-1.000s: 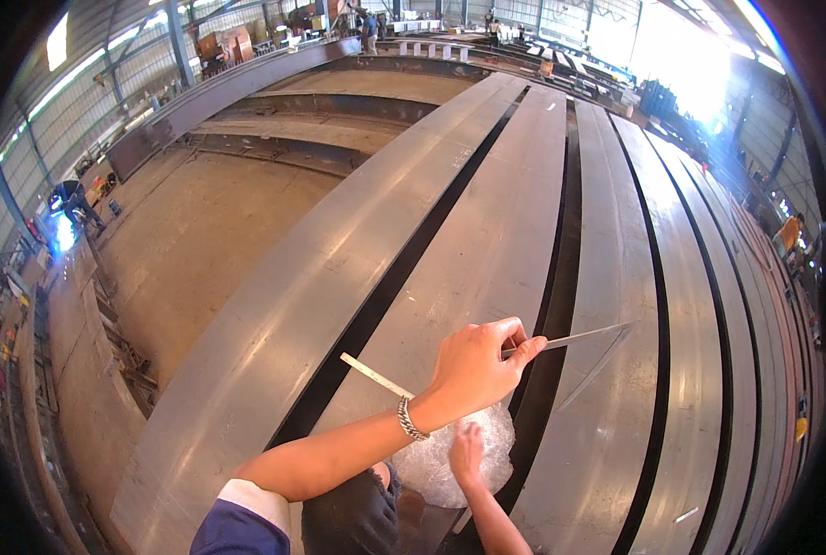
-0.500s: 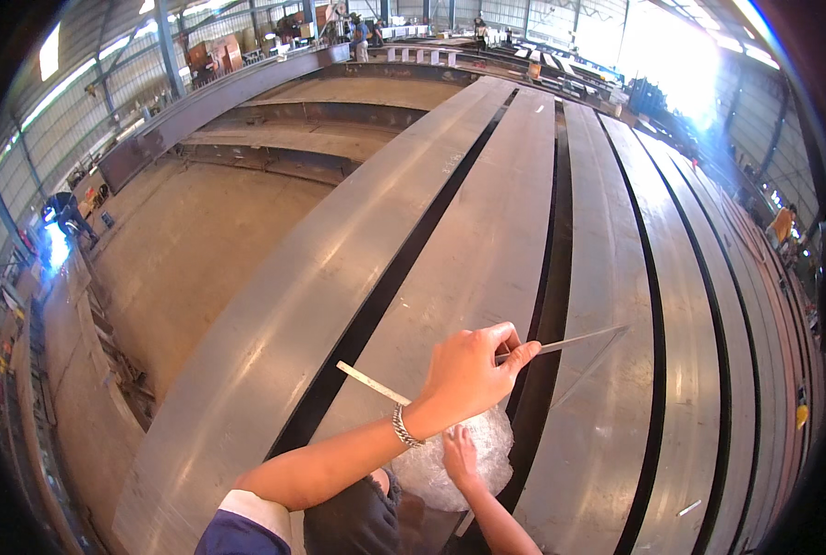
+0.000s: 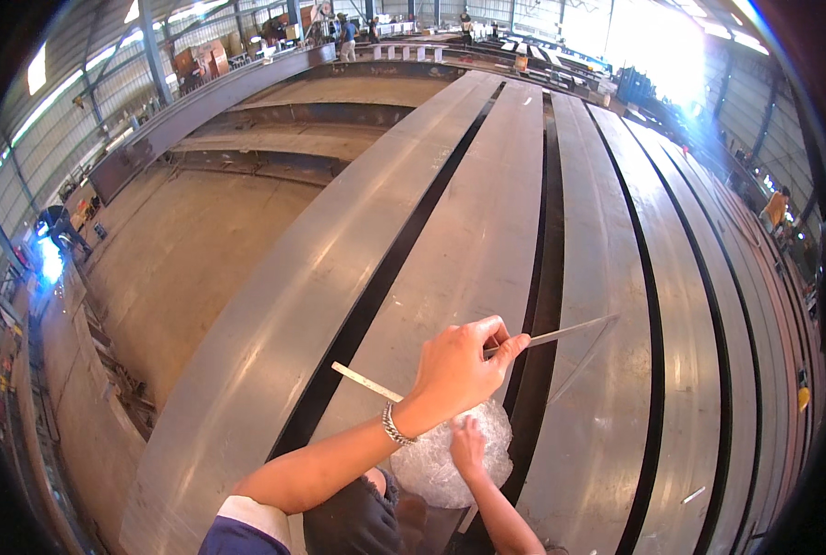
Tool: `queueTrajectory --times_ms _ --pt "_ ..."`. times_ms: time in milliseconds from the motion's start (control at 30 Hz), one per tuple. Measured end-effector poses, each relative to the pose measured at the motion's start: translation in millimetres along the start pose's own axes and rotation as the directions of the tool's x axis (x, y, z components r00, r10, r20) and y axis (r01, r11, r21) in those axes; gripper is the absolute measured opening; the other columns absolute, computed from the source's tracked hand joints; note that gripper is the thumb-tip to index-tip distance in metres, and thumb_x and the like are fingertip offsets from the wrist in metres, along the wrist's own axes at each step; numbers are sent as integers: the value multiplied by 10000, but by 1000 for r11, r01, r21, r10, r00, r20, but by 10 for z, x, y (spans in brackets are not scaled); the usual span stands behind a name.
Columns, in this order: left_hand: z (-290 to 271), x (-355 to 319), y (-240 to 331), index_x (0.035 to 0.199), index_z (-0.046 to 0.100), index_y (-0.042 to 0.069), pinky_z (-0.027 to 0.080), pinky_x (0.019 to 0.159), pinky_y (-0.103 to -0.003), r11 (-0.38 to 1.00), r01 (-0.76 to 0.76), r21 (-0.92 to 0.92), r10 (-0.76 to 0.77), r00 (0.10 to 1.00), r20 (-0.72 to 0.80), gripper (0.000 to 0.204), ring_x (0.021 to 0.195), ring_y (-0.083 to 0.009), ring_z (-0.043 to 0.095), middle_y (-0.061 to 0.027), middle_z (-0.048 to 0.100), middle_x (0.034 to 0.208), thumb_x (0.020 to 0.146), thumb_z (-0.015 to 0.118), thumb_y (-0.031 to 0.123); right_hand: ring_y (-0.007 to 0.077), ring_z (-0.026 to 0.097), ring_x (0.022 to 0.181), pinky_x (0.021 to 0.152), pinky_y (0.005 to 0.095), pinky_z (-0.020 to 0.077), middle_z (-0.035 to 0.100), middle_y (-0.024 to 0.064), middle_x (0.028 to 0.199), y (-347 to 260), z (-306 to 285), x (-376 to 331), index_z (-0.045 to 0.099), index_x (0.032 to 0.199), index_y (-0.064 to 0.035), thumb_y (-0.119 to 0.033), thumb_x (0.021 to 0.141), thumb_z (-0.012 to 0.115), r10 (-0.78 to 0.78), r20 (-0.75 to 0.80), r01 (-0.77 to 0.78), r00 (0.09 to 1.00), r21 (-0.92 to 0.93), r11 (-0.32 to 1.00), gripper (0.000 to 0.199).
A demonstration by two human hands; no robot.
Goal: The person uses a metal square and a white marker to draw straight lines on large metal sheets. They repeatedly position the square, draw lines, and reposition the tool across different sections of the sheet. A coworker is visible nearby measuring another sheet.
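Note:
My left hand (image 3: pixel 464 370) reaches across from the lower left, a chain bracelet at its wrist. Thumb and fingers pinch a thin metal strip (image 3: pixel 565 330), held tilted over the steel plates, its far end pointing right. A faint slanting line, perhaps its shadow or reflection, runs from that tip across the plate. Lower down, my right hand (image 3: pixel 469 446) has its bent fingers against a crumpled clear plastic bag (image 3: pixel 436 476); the fingertips are partly hidden. Past my left wrist sticks out a pale, narrow strip (image 3: pixel 365 379); its other end is hidden behind the wrist.
Long steel plates (image 3: pixel 468 231) lie side by side with dark gaps between them. A small white stick (image 3: pixel 694 495) rests on a plate at the lower right. Brown sheet (image 3: pixel 200 222) and beams extend left. One person (image 3: pixel 61 227) crouches by a bright welding glare; another (image 3: pixel 776 208) is far right.
My view has shifted slightly. My left hand and the metal strip sit a little further left; my right hand has slid slightly up and right against the plastic bag.

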State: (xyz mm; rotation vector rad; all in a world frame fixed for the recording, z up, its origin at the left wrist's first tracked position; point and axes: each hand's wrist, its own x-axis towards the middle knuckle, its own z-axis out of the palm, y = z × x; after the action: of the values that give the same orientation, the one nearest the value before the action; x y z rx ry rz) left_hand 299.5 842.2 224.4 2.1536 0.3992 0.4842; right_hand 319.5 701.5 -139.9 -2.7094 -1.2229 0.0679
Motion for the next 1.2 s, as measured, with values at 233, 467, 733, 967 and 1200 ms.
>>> queueTrajectory --times_ms 233,467,733,967,1200 --pt "-4 -5 -19 791 650 63 466 542 -389 998 1 56 -1 1000 0 382 587 -276 652 -77 658 626 936 663 416 317 586 1088 733 422 583 561 157 1097 57 45 132 583 1314 -61 -27 793 631 101 83 -110 991 111 988 524" --pt "3 43 18 794 654 64 464 533 -384 1000 -8 29 7 1000 10 376 587 -271 656 -79 666 635 935 665 412 333 569 1136 785 419 589 565 182 1189 73 99 135 610 1296 -54 -19 834 566 131 -28 -128 991 78 989 465" --pt "42 19 -4 813 669 51 441 535 -357 999 -34 2 34 999 -21 409 546 -214 599 -65 625 603 940 660 439 355 571 1090 758 427 593 570 206 1154 36 129 152 568 1337 -6 -5 836 558 278 0 -276 961 130 952 501" --pt "4 39 -7 800 654 62 482 551 -393 997 -36 65 36 999 12 409 611 -276 669 -81 677 654 948 639 443 361 537 1163 857 409 561 518 243 1205 -180 5 89 472 1355 114 -65 840 614 91 100 -111 991 222 969 562" --pt "-19 44 1 800 656 59 484 553 -385 999 -14 38 13 999 39 399 618 -275 677 -80 682 654 948 645 429 383 489 1251 976 514 467 464 223 1384 33 -125 -42 455 1400 50 -225 871 682 -150 114 141 982 83 987 638"
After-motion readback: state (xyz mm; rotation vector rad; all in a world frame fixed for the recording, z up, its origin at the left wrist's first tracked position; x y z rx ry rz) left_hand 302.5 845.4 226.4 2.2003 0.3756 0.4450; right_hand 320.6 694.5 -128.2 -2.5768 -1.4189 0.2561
